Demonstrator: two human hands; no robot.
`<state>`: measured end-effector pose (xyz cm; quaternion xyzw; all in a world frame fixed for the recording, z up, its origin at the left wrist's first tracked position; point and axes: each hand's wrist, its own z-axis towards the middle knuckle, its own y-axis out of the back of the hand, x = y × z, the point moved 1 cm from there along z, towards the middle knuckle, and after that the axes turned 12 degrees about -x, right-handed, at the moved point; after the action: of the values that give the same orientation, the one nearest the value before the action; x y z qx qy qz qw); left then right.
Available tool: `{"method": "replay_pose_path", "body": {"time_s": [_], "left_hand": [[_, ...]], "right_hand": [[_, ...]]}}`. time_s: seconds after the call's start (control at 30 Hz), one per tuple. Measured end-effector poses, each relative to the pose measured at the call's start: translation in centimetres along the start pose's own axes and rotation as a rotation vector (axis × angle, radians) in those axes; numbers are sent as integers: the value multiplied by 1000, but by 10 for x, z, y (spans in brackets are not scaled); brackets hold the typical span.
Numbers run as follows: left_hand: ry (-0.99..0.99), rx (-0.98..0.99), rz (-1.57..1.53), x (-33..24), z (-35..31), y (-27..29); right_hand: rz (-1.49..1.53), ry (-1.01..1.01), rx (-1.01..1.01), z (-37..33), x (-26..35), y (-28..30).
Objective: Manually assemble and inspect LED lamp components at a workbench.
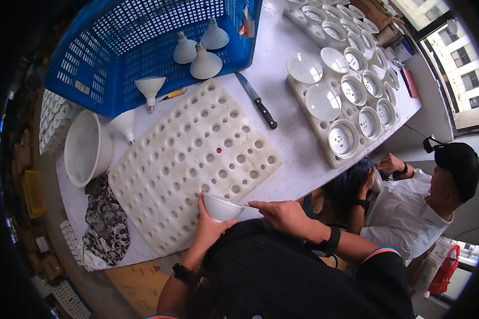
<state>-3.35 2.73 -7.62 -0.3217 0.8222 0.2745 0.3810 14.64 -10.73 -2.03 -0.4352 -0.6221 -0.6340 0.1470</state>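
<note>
- The left hand [209, 224] is gripping a white lamp housing [221, 209], fingers and thumb spreading around its outside.
- The lamp housing is sitting just in front of the person's dark shirt [298, 271], over the near edge of a white perforated board [189, 175], its wide rim facing away from the body.
- The right hand [283, 217] is curling mostly closed, its fingertips pointing at that rim; whether they are pinching something thin is too small to tell.
- A black-handled knife [261, 108] is lying beyond the board, and a yellow-handled tool [174, 94] is resting near the blue crate [98, 85].
- Three white reflector bulbs [205, 66] are standing inside the crate.
- A white tub [102, 139] and a camouflage cloth [106, 226] are occupying the table's left side.
- At right, a co-worker [410, 207] is sitting, bringing both hands together near a pale object.
</note>
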Motion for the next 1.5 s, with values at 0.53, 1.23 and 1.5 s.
{"method": "replay_pose_path", "body": {"time_s": [0.53, 1.23, 1.5], "left_hand": [[-154, 19, 30, 12, 14, 8], [-124, 42, 67, 3, 25, -3], [-184, 177, 86, 8, 29, 18]], "right_hand": [[14, -116, 79, 20, 22, -5], [-446, -429, 71, 50, 42, -25], [-450, -434, -38, 96, -5, -46]]}}
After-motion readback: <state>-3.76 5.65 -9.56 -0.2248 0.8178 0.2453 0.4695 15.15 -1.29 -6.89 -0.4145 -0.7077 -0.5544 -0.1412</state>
